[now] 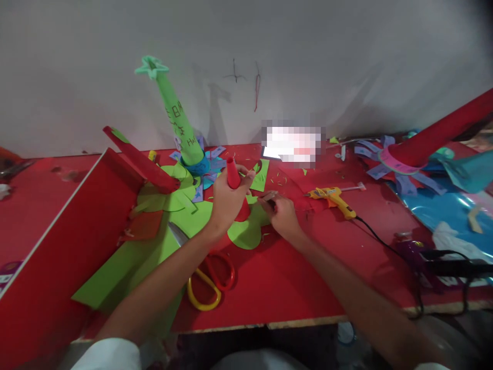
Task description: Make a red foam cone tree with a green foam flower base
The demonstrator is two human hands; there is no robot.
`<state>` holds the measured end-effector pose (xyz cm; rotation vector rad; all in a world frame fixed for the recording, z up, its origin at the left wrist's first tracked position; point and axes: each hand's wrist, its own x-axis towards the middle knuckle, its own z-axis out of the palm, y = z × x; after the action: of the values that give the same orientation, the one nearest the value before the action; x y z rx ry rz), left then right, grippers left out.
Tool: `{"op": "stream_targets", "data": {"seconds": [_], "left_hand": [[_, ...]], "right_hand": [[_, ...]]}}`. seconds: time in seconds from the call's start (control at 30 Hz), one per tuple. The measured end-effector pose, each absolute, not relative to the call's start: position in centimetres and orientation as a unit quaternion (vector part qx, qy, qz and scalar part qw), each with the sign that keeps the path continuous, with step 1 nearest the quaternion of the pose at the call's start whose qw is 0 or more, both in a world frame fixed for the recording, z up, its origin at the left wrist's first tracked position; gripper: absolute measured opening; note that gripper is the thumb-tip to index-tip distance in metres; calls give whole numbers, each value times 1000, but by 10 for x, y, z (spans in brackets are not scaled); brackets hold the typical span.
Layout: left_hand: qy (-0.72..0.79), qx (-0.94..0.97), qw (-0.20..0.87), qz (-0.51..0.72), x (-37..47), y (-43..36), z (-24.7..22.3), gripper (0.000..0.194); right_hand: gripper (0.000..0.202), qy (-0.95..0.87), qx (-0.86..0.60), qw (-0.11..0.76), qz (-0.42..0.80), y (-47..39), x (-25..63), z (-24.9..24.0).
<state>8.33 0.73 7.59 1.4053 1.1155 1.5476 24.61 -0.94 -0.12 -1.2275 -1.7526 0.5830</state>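
Note:
My left hand point(230, 198) is wrapped round a red foam cone point(233, 173), its narrow tip poking up past the fingers. Around the cone's foot spreads a rounded light-green foam base point(246, 235) lying on the table. My right hand point(283, 213) is closed in a pinch at the right edge of that base. A small, thin pale piece shows at its fingertips, too small to name. Large scissors point(205, 288) with one red and one yellow handle lie under my left forearm. To the right of my right hand rests a yellow glue gun point(332, 199).
A tall green tube with a star top point(175, 115) stands behind, beside a red tube point(140, 159) on green petals. A red board point(65, 241) rises at left. At right are another red tube point(431, 139) and a blue sheet point(435, 208). A pixelated bright screen point(295, 144) stands by the wall.

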Motion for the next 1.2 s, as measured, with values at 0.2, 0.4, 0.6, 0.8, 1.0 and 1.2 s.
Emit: {"op": "stream_targets", "data": {"seconds": [0.2, 0.4, 0.6, 0.8, 1.0, 1.2], "left_hand": [[404, 546, 380, 627, 79, 9, 84, 24], [292, 644, 471, 526, 64, 8, 110, 32], [281, 680, 521, 431, 60, 11, 99, 41], [304, 645, 512, 479, 67, 15, 80, 45], [302, 643, 501, 494, 68, 13, 81, 45], [308, 632, 485, 521, 70, 11, 75, 42]], "right_hand": [[35, -638, -520, 517, 234, -8, 262, -5], [38, -593, -520, 566, 241, -12, 265, -4], [31, -657, -519, 496, 230, -21, 262, 7], [23, -740, -452, 434, 244, -28, 250, 9], [23, -787, -386, 410, 254, -26, 239, -6], [22, -770, -405, 430, 241, -22, 240, -7]]}}
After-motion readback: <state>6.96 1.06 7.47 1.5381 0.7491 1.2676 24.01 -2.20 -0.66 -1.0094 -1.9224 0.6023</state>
